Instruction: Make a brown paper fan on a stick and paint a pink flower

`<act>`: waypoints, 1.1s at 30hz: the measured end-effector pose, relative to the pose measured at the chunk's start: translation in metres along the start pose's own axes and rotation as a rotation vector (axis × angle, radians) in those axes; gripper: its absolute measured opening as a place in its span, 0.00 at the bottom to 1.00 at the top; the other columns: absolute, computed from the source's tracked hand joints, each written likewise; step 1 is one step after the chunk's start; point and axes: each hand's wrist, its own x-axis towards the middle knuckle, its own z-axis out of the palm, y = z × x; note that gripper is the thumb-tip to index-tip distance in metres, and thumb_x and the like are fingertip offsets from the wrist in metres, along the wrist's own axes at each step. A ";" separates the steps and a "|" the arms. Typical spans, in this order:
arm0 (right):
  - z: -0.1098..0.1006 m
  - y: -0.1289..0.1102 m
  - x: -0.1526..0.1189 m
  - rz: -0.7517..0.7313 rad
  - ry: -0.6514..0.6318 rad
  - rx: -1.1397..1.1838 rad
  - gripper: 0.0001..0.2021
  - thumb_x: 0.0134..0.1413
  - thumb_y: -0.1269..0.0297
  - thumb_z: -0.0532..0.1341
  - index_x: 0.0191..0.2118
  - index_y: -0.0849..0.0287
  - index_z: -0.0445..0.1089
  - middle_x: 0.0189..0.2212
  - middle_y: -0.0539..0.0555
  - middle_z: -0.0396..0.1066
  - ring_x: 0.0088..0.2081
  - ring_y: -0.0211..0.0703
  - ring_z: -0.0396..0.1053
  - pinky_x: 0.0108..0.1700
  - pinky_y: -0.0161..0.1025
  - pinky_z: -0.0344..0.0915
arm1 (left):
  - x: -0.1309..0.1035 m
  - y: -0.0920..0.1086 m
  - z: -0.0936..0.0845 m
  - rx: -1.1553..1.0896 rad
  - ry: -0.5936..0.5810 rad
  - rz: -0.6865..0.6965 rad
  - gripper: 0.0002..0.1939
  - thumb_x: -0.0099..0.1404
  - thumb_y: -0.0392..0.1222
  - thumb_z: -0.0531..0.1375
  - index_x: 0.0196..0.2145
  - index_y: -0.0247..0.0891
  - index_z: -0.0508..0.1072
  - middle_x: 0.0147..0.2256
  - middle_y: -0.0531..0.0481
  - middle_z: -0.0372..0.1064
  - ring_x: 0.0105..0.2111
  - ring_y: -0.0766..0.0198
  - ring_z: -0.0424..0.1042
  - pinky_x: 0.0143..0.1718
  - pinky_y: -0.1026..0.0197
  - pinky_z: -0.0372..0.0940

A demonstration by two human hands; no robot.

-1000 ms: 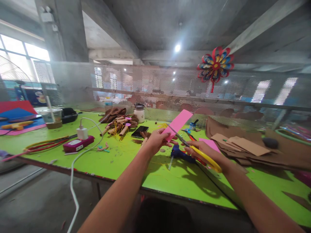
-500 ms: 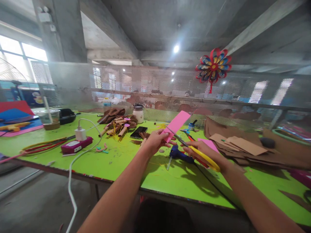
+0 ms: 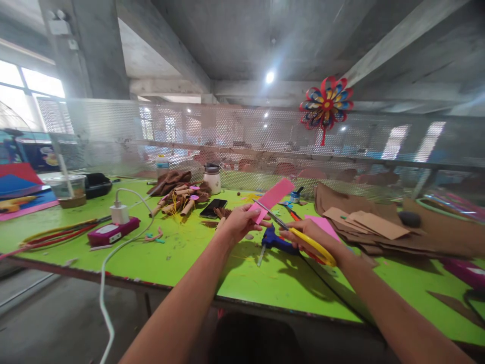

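My left hand (image 3: 242, 222) pinches the lower end of a pink paper strip (image 3: 276, 197), which tilts up to the right. In my right hand (image 3: 305, 232) are scissors with yellow handles (image 3: 312, 245); their blades lie across the strip near my left fingers. A blue glue gun (image 3: 278, 241) rests on the green table just below the scissors. Another pink sheet (image 3: 322, 226) lies behind my right hand, partly hidden by it.
Brown paper sheets (image 3: 379, 225) cover the table's right side. Rolled brown paper pieces (image 3: 187, 202), a phone (image 3: 213, 208) and a jar (image 3: 211, 179) stand or lie behind my left hand. A purple power strip (image 3: 113, 231) with a white cable is at left.
The whole view has shifted slightly, so things appear a little further left. The pink strip leans lower to the right, and the scissor blades look closer together across it.
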 end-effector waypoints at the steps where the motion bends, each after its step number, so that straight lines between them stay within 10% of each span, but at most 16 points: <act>1: 0.000 -0.001 0.000 -0.006 0.011 -0.011 0.20 0.46 0.48 0.64 0.35 0.61 0.76 0.17 0.49 0.65 0.17 0.35 0.60 0.18 0.32 0.54 | 0.000 0.000 0.000 0.001 0.007 -0.006 0.06 0.65 0.31 0.54 0.39 0.29 0.69 0.32 0.39 0.76 0.26 0.64 0.77 0.20 0.72 0.66; 9: -0.024 0.034 0.025 0.085 0.197 -0.288 0.21 0.45 0.45 0.64 0.32 0.61 0.77 0.18 0.54 0.70 0.20 0.42 0.66 0.24 0.36 0.58 | 0.001 -0.002 -0.002 -0.013 0.113 -0.022 0.04 0.65 0.33 0.56 0.37 0.30 0.68 0.31 0.38 0.76 0.26 0.62 0.77 0.21 0.71 0.68; 15: -0.052 0.051 0.030 0.265 0.368 -0.717 0.17 0.51 0.53 0.60 0.42 0.58 0.77 0.38 0.61 0.77 0.38 0.50 0.72 0.34 0.37 0.61 | 0.002 0.004 0.000 -0.017 0.222 0.011 0.08 0.65 0.33 0.53 0.38 0.29 0.70 0.31 0.38 0.75 0.29 0.60 0.77 0.21 0.70 0.68; 33: -0.062 0.093 0.027 0.562 0.551 -0.686 0.16 0.51 0.65 0.60 0.45 0.67 0.74 0.43 0.71 0.74 0.46 0.55 0.72 0.41 0.39 0.63 | 0.003 0.002 0.004 0.102 0.124 0.039 0.07 0.57 0.26 0.56 0.35 0.30 0.68 0.29 0.39 0.74 0.24 0.63 0.75 0.18 0.70 0.63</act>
